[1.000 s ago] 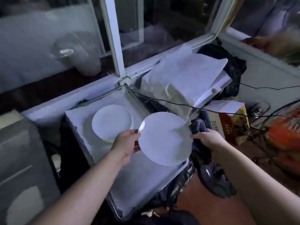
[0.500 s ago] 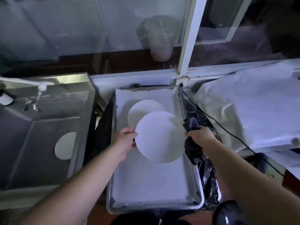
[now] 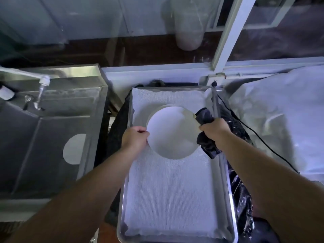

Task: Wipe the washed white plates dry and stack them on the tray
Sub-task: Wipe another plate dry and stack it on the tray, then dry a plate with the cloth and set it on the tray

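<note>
Holding a white plate (image 3: 172,133) over the far half of the tray (image 3: 226,174), the person has its left rim pinched in the left hand (image 3: 135,140), fingers curled round the edge. The right hand (image 3: 214,131) sits at the plate's right rim, its grip closed round a dark cloth (image 3: 206,132) that hangs below the fist. Whether that hand also touches the plate, I cannot tell.

What the next move turns on, I judge: a stacked plate (image 3: 157,110) lies directly beneath and slightly beyond the held one, only its far-left rim peeping out. So the held plate needs to go a little forward and down, kept level. The left hand is the one clearly carrying it.

A white mesh liner (image 3: 175,199) covers the tray floor. To the left stands a steel sink (image 3: 52,128) with 1 more white plate (image 3: 74,149) in its basin and a tap (image 3: 42,85) above. Right of the tray lies crumpled white sheeting (image 3: 280,116), crossed by a black cable (image 3: 259,139). A white window frame (image 3: 231,32) rises behind.
</note>
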{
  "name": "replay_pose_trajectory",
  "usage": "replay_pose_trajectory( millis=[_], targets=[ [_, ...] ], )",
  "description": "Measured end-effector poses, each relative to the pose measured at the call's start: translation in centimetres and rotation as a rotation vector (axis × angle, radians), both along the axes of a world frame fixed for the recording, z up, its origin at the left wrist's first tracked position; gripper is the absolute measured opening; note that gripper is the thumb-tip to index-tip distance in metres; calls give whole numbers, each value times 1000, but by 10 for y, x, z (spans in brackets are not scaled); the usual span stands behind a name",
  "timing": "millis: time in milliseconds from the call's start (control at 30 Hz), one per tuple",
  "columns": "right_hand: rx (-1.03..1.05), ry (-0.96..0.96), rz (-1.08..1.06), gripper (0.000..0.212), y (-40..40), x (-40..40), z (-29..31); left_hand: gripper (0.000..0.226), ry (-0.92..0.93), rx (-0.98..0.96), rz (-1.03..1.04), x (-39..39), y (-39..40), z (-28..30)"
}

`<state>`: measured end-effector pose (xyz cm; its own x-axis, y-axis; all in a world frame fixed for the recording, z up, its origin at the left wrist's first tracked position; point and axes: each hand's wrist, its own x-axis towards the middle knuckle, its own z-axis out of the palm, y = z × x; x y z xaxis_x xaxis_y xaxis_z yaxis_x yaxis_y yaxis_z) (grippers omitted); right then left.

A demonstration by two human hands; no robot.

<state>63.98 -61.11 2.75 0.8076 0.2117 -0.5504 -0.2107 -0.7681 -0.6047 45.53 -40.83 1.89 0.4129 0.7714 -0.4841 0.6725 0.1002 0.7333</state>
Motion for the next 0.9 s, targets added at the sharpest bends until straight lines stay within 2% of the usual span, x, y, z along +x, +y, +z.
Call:
replay_pose_trajectory(
  millis=[200,333,467,733,900],
  targets=[
    [-71,-18,7,19,17,14,-13,26,28,76,-53,9,15,-19],
    [-99,-35,46,20,21,20,-17,26,58,202,-134,10,14,-25],
    [-98,-49,79,22,20,21,-19,23,58,237,-145,7,13,-31],
    [-130,-115,174,20,18,17,-20,23,36,150,-125,3,24,-43],
    [-64,-26,38,29,3,12,-19,21,26,81,-116,4,28,-40]
  ],
)
